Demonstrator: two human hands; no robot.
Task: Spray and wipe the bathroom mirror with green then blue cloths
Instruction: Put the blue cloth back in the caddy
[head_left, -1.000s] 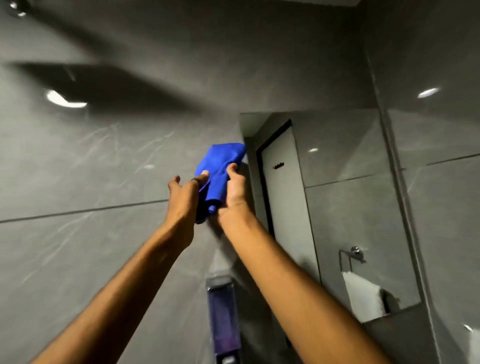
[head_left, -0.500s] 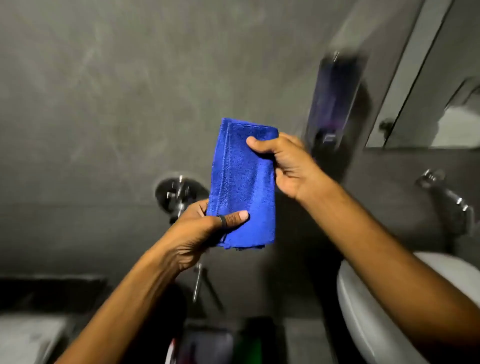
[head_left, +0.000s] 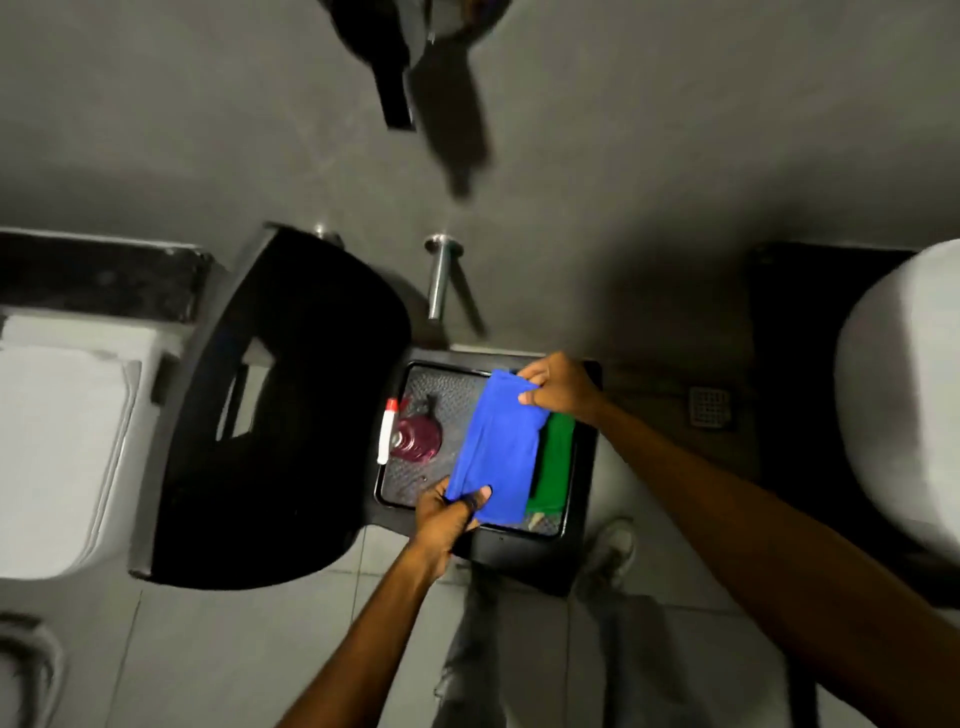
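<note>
I look straight down at a black tray (head_left: 400, 493) on a low black stand. Both hands hold a folded blue cloth (head_left: 498, 447) just above the tray. My left hand (head_left: 449, 512) pinches its near corner, and my right hand (head_left: 558, 389) grips its far edge. A green cloth (head_left: 553, 467) lies in the tray's right side, partly under the blue one. The spray bottle (head_left: 413, 434), with red liquid and a white nozzle, lies on its side in the tray's left half. The mirror is out of view.
A black chair (head_left: 291, 405) stands left of the tray, with a white toilet (head_left: 62, 441) further left. A white basin (head_left: 904, 395) bulges in at the right. A floor drain (head_left: 710, 406) sits beyond the tray. My legs and shoe (head_left: 613, 551) stand on grey floor tiles.
The view has swung from the mirror and wall down to the floor. Both hands have carried the blue cloth from mirror height down over the tray.
</note>
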